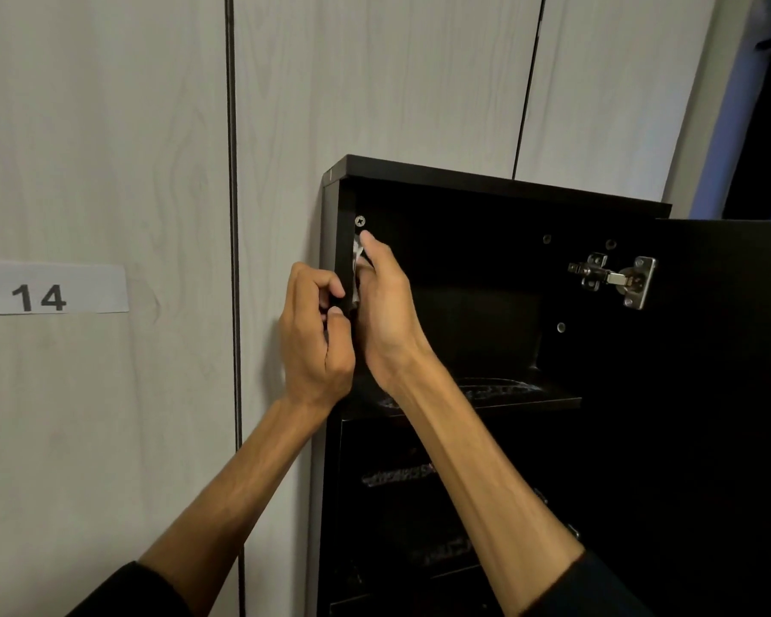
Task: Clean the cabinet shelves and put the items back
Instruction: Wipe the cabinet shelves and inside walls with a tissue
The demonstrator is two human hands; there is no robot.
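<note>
Evidently cleaning was midway: the right hand (pixel 386 300) pressed a white cloth (pixel 357 260) against the cabinet (pixel 486 182) wall, fingers closed on it. The left hand (pixel 317 331) gripped the front edge; the top shelf (pixel 530 400) looked bare, nothing returned yet.

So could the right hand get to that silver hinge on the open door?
Probably yes. The right hand is already inside the cabinet, pressing a white cloth to the left wall, and nothing visible stands between it and the hinge.

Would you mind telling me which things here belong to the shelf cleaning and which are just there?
Job in hand:
cabinet
top shelf
white cloth under the right hand
left hand gripping the cabinet's side panel

Just there:
wall label
door hinge
</note>
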